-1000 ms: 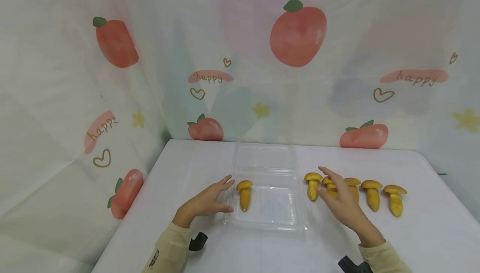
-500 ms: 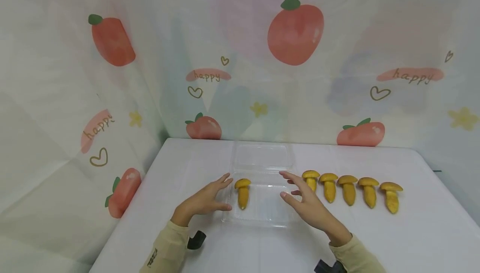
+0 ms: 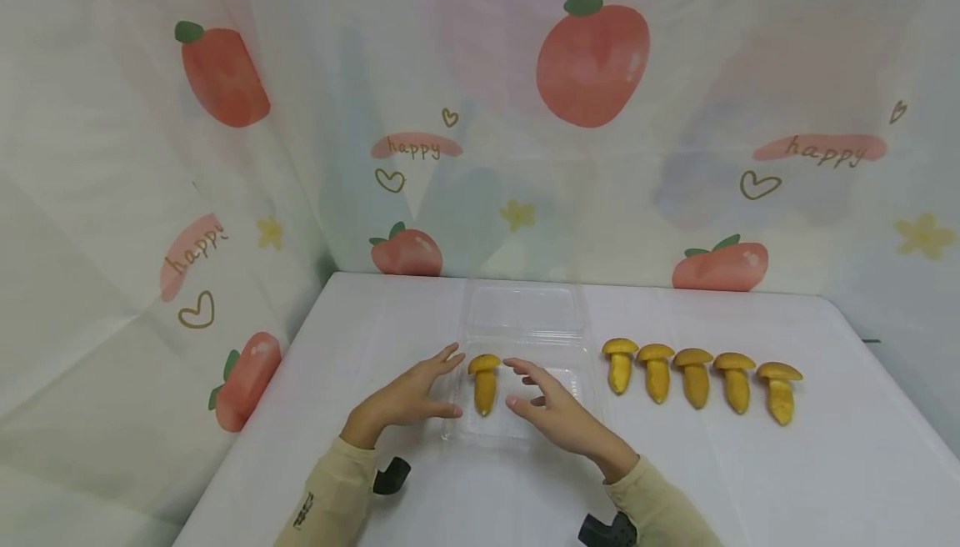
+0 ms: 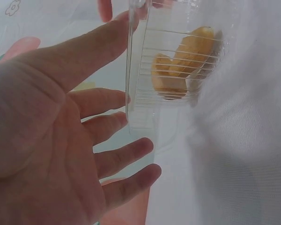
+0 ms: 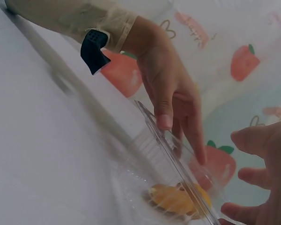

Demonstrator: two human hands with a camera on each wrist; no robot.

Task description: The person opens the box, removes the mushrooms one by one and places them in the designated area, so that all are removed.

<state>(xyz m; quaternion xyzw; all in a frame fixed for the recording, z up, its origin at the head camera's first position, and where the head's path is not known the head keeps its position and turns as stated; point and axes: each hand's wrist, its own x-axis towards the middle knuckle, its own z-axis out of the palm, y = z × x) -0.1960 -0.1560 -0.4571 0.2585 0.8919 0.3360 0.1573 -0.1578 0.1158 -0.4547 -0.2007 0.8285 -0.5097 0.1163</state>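
A yellow-brown mushroom (image 3: 485,388) lies at the left inside a clear plastic clamshell box (image 3: 465,437), its lid (image 3: 525,311) folded back. My left hand (image 3: 401,401) is at the box's left rim, fingers spread and thumb forward. In the left wrist view, the thumb and some fingertips of this hand (image 4: 70,136) meet the box's edge; whether they press is unclear. My right hand (image 3: 562,418) hovers over the box just right of the mushroom, holding nothing, fingers loosely bent. In the right wrist view, part of that hand (image 5: 267,173) shows at the right edge.
Right of the box, several similar mushrooms (image 3: 696,380) lie in a row, caps away from me, on a white-covered table (image 3: 750,489). A fruit-printed cloth (image 3: 480,72) hangs behind and at the left side.
My right hand has travelled left, from over the mushroom row to above the box beside the mushroom inside. The left hand has stayed at the rim.
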